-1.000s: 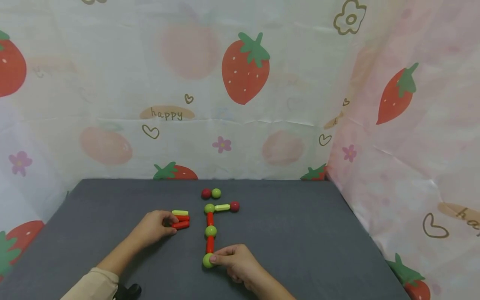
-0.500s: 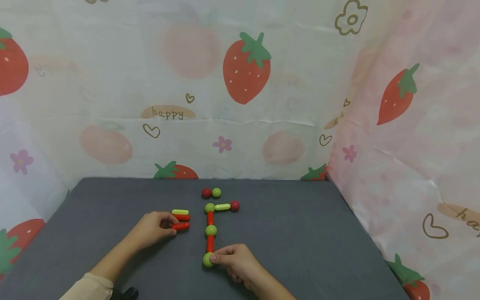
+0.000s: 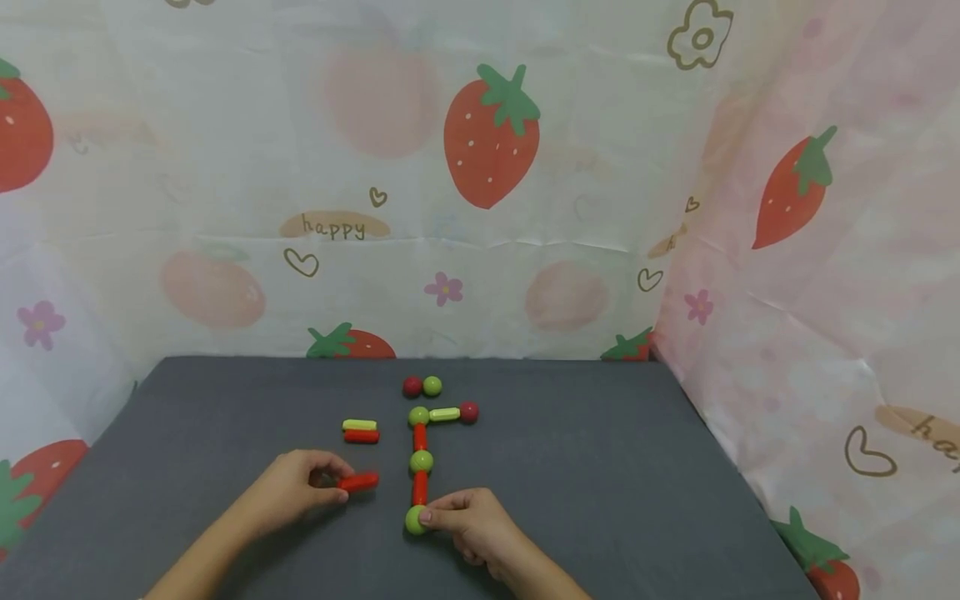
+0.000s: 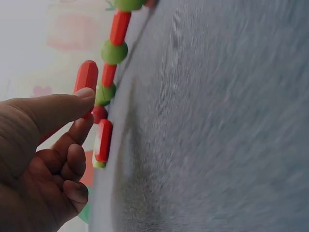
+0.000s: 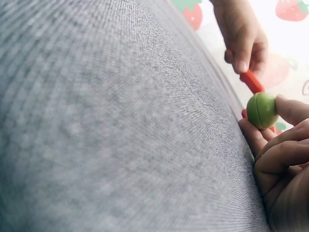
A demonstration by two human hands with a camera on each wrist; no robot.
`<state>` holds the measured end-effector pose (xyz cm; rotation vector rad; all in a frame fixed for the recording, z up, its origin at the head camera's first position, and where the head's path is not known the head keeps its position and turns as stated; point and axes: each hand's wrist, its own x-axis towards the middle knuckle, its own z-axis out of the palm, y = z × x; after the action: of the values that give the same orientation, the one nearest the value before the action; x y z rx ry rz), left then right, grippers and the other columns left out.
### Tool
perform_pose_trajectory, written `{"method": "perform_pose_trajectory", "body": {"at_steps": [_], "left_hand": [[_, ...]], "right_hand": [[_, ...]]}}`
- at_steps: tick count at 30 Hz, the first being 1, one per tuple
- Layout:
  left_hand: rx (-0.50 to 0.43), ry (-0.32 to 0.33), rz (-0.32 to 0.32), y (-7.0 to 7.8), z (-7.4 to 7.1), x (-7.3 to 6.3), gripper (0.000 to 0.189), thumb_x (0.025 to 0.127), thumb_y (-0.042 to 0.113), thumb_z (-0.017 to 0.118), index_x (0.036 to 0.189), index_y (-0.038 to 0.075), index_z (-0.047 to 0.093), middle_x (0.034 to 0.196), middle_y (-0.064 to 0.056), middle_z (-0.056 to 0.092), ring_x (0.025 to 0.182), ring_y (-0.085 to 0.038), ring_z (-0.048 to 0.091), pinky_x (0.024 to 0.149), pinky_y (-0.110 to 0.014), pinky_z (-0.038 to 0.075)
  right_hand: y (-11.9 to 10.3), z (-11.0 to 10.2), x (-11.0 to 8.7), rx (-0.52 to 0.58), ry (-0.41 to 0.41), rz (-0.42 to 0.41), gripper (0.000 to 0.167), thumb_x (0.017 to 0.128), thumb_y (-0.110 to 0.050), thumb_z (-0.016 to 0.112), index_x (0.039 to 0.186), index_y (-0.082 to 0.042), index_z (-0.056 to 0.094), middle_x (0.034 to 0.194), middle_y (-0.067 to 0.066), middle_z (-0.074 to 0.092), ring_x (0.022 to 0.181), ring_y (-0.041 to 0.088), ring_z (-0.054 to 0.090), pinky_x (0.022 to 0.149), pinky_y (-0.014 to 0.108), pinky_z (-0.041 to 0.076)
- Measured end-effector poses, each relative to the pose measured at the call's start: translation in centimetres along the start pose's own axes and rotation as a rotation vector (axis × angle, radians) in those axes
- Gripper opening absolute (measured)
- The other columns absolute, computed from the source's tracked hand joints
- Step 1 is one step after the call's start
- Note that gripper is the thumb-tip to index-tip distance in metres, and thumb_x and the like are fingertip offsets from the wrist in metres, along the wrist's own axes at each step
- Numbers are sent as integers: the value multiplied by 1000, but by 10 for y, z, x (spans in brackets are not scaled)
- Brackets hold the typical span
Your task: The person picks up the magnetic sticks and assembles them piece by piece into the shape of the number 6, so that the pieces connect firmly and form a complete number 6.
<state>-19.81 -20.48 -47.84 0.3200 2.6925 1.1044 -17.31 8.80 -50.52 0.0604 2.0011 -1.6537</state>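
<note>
My left hand (image 3: 296,487) pinches one end of a red rod (image 3: 359,482) between thumb and fingers; its free end points right, toward the joined pieces. In the left wrist view the red rod (image 4: 87,77) is held above the grey surface. My right hand (image 3: 480,527) pinches the green ball (image 3: 416,521) at the near end of a chain. From that ball a red rod (image 3: 420,489) runs to a middle green ball (image 3: 422,462), then another red rod (image 3: 420,437) to a far green ball (image 3: 419,416). A yellow-green rod (image 3: 445,414) branches right to a dark red ball (image 3: 469,412).
A loose yellow-green rod (image 3: 360,425) and a red rod (image 3: 362,437) lie side by side left of the chain. Beyond the chain sit a dark red ball (image 3: 412,387) and a green ball (image 3: 432,386). Strawberry-printed cloth (image 3: 480,300) borders the grey table (image 3: 600,483).
My left hand has drawn the nearest red rod away from the other two rods, toward me. My right hand stays on the near green ball.
</note>
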Motion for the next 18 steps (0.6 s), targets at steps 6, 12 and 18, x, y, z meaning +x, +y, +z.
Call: {"method": "perform_pose_trajectory", "body": {"at_steps": [6,12,18], "left_hand": [[-49,-31,-6,8,9,-16,21,77,34,81,95,29,72,82,5,63,66,-11,49,55,-25,39],[-91,-145,34,12,26,-26,20,77,34,81,94,28,73,78,3,61,62,-10,49,54,-25,39],[-137,-223,45,17,38,-33,19,78,32,81,95,27,73,81,3,63,61,-11,50,54,-26,40]], "right_hand": [[-3,0,0,9,4,-1,31,75,-39,83,93,-14,78,50,-11,43,38,7,20,36,25,20],[0,0,2,-1,11,-12,31,75,-39,82,93,-14,78,49,-11,44,37,6,21,36,25,20],[2,3,2,-6,18,4,30,76,-39,82,93,-15,78,49,-10,42,37,6,21,36,25,20]]}}
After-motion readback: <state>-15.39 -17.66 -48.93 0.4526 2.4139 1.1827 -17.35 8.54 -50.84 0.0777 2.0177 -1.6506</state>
